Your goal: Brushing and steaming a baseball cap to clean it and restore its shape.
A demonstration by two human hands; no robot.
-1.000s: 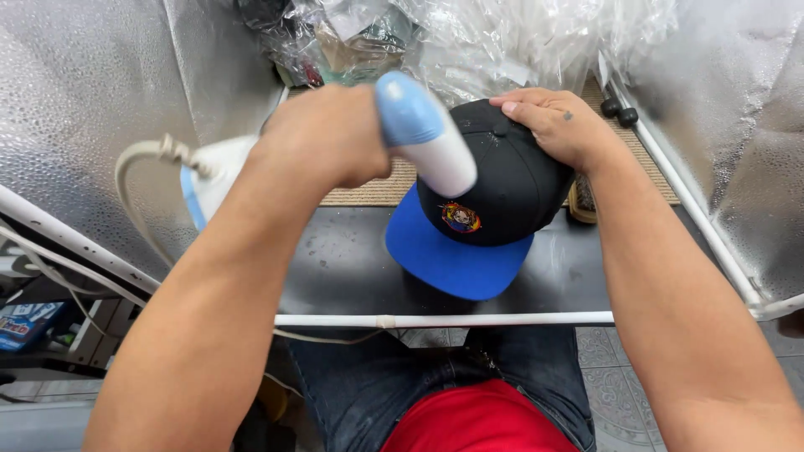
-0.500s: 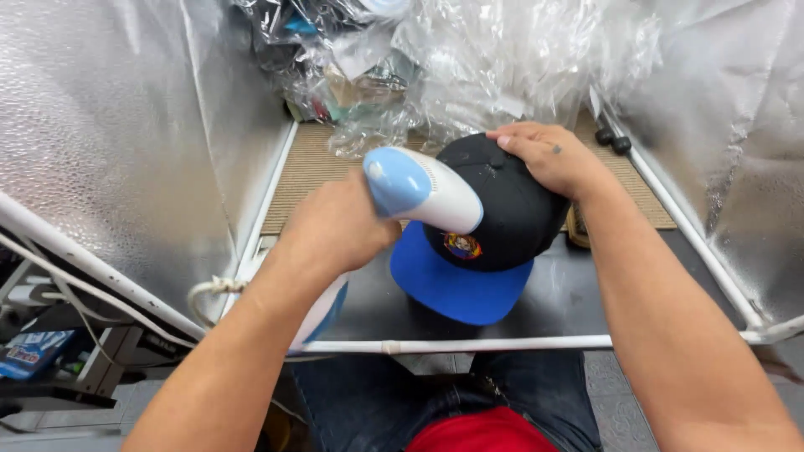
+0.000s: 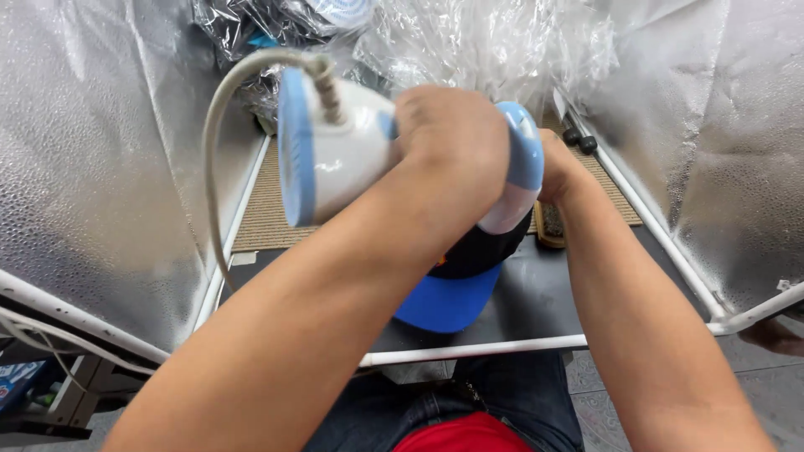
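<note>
My left hand (image 3: 448,138) grips the handle of a white and blue hand-held steamer (image 3: 343,159), held up over a cap. Its pale cord (image 3: 213,142) loops up and to the left. The cap (image 3: 444,301) is black with a blue brim and sits on the dark work surface (image 3: 544,301), largely hidden under my left forearm and the steamer. My right hand (image 3: 559,163) reaches to the cap's far side and holds its crown; the steamer's blue-edged end covers most of its fingers.
Silver foil-like walls stand on the left (image 3: 100,151) and right (image 3: 729,125). Crumpled clear plastic (image 3: 486,42) fills the back. A woven mat (image 3: 260,209) and a small brush (image 3: 548,226) lie behind the cap. A white rail (image 3: 502,345) edges the front.
My left hand has swung the steamer up and across, so its body now points left and sits higher over the cap. My right hand has stayed on the cap.
</note>
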